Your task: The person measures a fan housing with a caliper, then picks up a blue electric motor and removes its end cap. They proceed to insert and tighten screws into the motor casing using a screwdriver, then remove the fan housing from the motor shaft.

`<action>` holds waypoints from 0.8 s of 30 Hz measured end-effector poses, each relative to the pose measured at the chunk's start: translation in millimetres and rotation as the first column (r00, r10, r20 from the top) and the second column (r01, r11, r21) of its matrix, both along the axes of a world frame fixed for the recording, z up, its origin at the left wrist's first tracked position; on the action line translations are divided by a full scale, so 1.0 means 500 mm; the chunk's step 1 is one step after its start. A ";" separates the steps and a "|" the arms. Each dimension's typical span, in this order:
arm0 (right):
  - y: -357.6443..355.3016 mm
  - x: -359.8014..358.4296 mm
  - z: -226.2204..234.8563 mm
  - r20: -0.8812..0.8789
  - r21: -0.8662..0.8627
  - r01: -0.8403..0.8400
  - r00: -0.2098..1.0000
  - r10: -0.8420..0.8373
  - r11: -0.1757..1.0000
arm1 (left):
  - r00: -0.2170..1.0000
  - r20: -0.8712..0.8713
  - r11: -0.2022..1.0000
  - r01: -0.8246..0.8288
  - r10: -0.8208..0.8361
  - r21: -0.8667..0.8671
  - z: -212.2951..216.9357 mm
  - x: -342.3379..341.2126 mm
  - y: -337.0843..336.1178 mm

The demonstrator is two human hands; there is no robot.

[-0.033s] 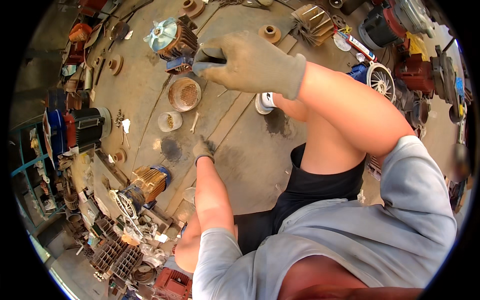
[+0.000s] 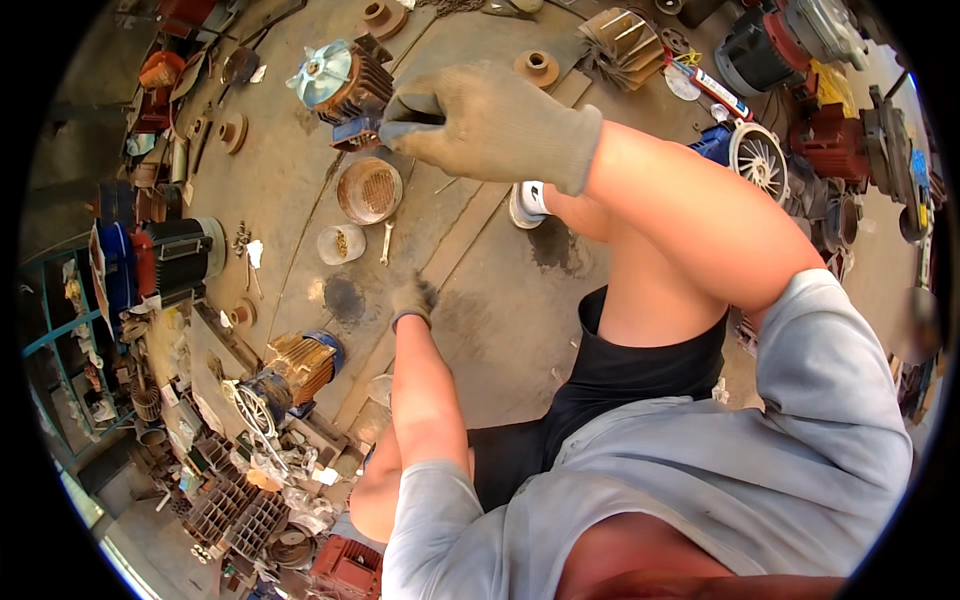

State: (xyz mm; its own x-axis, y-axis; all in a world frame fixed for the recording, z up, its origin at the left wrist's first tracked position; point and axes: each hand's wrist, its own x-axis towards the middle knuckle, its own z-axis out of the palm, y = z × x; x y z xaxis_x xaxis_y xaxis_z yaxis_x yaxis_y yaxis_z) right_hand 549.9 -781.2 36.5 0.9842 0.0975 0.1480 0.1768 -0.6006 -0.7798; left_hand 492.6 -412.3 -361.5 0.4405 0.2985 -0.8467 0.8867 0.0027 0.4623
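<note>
My right hand, in a grey-brown work glove, is raised in front of me with its fingers curled toward the thumb. Anything in that pinch is too small or hidden to make out. In the picture it overlaps the edge of a rusty finned electric motor with a pale blue fan and a blue box. Lower down, my gloved left hand is near the floor, its fingers smeared and partly hidden. Beyond it lie a spanner, a translucent tub with small brass-coloured pieces, and a round rusty pan.
Another motor stands at the left beside piled parts and grid trays. A black motor lies at the far left. Rusty flanged hubs and a finned rotor sit at the back. More motors crowd the right.
My right hand has shifted slightly left. The fingers of my left hand have moved a little to the right. The objects on the floor stay in place.
</note>
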 end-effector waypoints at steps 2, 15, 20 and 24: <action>-0.009 -0.004 0.023 -0.035 0.045 0.015 0.999 -0.014 0.999 | 0.532 -0.111 0.506 0.840 -0.840 0.198 0.030 -0.073 -0.026; 0.034 -0.001 0.050 -0.096 0.189 0.023 0.995 -0.005 0.982 | -0.343 -0.196 -0.039 0.573 -0.919 -0.819 -0.058 -0.554 -0.338; 0.080 0.155 0.038 -0.320 0.086 -0.026 0.946 0.052 0.996 | -0.366 -0.058 -0.186 0.596 -0.929 -0.781 -0.071 -0.425 -0.371; 0.135 0.300 -0.012 -0.253 -0.086 -0.053 0.967 0.030 0.995 | -0.361 0.022 -0.258 0.622 -0.932 -0.739 -0.060 -0.308 -0.378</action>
